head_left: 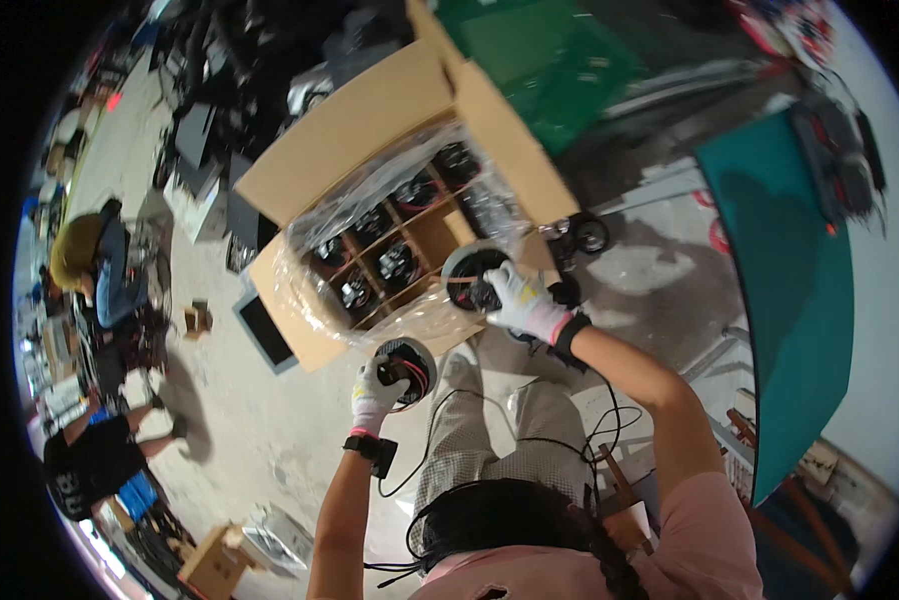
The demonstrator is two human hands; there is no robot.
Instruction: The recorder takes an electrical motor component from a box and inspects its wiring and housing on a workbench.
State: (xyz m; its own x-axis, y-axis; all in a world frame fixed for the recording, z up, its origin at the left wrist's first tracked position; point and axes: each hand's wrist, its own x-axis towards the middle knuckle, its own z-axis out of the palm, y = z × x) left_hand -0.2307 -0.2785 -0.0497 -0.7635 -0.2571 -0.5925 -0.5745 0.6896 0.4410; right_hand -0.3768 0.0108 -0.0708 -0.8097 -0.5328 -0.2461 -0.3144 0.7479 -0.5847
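Observation:
My left hand (pixel 373 396), in a white work glove, is closed on a round part (pixel 421 361) with a pale grey ring, a black middle and red wires. It hangs just off the near side of an open cardboard box (pixel 354 115). My right hand (pixel 521 303), gloved alike, grips a second round grey-rimmed part (pixel 461 265) by its dark middle, over the box's near right corner. Inside the box, cardboard dividers (pixel 435 234) form compartments. Several of these hold black parts (pixel 398 262) with red wires, and clear plastic film (pixel 307 275) lines the sides.
A teal panel (pixel 799 300) stands at the right. Behind the box lies green sheeting (pixel 539 70). A dark-faced grey panel (pixel 264 330) is on the floor left of it. Loose black cables (pixel 609 420) trail by my legs. Two people (pixel 99 255) crouch or bend at the far left among clutter.

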